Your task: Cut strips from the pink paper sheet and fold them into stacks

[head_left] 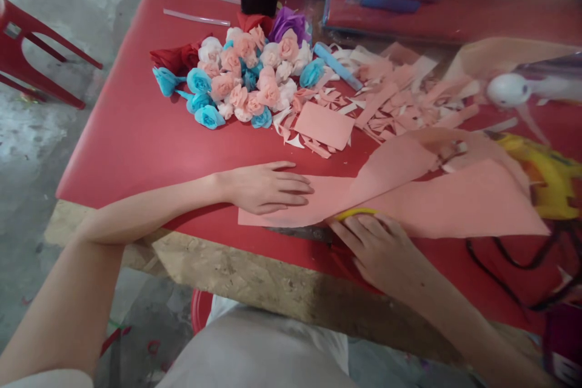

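Observation:
A long sheet of pink paper (454, 206) lies along the front of the red table, its right part folded over and raised. My left hand (268, 187) rests flat on the sheet's left part, fingers stretched out. Close to the table's front edge, my right hand (379, 245) is closed around the yellow handle of scissors (357, 213). Their dark blades point left and lie partly under the paper; my fingers hide much of the handle. Beyond my hands lies a small pink card-like piece (325, 125) with rounded corners.
Paper roses (236, 79) in pink, white and blue are heaped at the back, beside paper scraps (400, 97). A light-blue stick (337, 66) lies between them. On the right are a yellow tool (545, 176) and a black cord (513, 291). A red stool (31, 42) stands left.

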The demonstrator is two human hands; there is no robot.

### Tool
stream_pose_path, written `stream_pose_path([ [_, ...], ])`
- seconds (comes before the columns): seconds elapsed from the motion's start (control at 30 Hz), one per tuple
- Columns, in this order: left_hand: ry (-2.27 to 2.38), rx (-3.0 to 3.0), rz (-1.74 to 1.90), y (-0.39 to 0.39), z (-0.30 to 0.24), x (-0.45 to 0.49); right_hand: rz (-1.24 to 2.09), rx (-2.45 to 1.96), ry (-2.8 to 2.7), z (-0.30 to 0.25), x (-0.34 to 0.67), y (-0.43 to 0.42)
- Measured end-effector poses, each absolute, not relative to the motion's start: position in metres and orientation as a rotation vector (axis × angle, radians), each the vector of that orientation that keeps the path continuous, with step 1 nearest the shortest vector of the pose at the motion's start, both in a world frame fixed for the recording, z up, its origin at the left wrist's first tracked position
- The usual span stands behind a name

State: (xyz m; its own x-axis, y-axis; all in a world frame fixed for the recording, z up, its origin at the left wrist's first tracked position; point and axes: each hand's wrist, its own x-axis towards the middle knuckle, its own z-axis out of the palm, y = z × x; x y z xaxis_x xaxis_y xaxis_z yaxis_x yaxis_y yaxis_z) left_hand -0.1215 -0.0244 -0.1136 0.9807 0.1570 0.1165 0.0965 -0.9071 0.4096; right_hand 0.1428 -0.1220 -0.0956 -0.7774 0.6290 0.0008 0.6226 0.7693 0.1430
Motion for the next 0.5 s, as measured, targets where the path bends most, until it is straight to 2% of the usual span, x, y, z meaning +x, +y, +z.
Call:
stream_pose_path([
  [0.27, 0.153, 2.694, 0.302, -0.024, -0.11, -0.122, 0.247, 1.029, 2.952, -0.091, 0.152, -0.12],
  [0.5, 0.157, 2.699, 0.206, -0.025, -0.113, -0.122, 0.267, 1.063, 2.95, -0.096, 0.172, -0.126],
])
